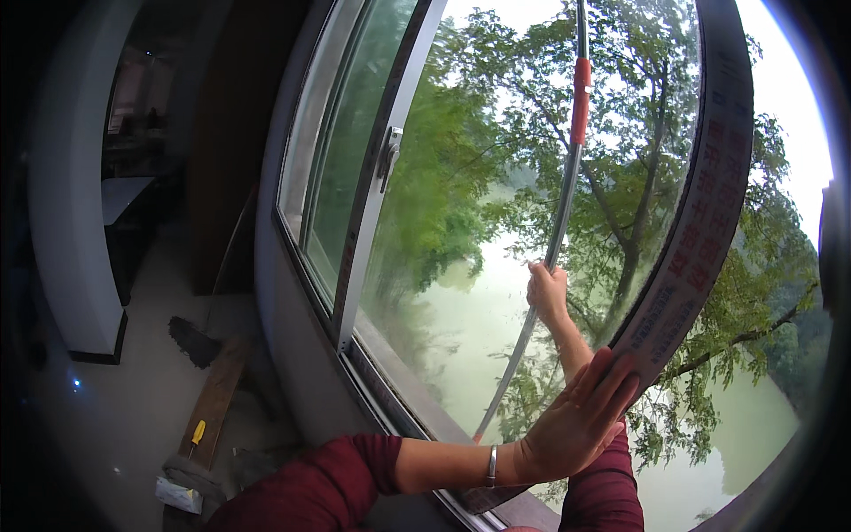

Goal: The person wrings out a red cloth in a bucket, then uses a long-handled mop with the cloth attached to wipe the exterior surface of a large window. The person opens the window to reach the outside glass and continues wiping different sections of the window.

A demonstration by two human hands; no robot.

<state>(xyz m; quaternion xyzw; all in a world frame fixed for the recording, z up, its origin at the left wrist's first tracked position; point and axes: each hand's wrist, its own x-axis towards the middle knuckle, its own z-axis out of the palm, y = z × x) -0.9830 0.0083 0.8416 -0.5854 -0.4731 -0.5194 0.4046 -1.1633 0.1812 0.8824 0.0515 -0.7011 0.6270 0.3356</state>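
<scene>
My left hand [576, 418], with a silver bracelet [492, 465] at its wrist, lies with fingers stretched against the edge frame [687, 230] of a window sash, which carries printed film. My right arm reaches round that edge to the outer side of the glass. There, seen through the pane, my right hand [548, 291] is wrapped round a long metal pole [565, 199]. The pole stands slightly tilted and has a red-orange sleeve [581, 102] higher up. Its top end runs out of view.
The window latch [388, 158] sits on the left upright. Below runs the sill track [381, 390]. On the floor at left are a wooden board [217, 395], a yellow-handled screwdriver [198, 433], a dark brush-like head [193, 341] and a white packet [179, 495]. Trees and greenish water lie outside.
</scene>
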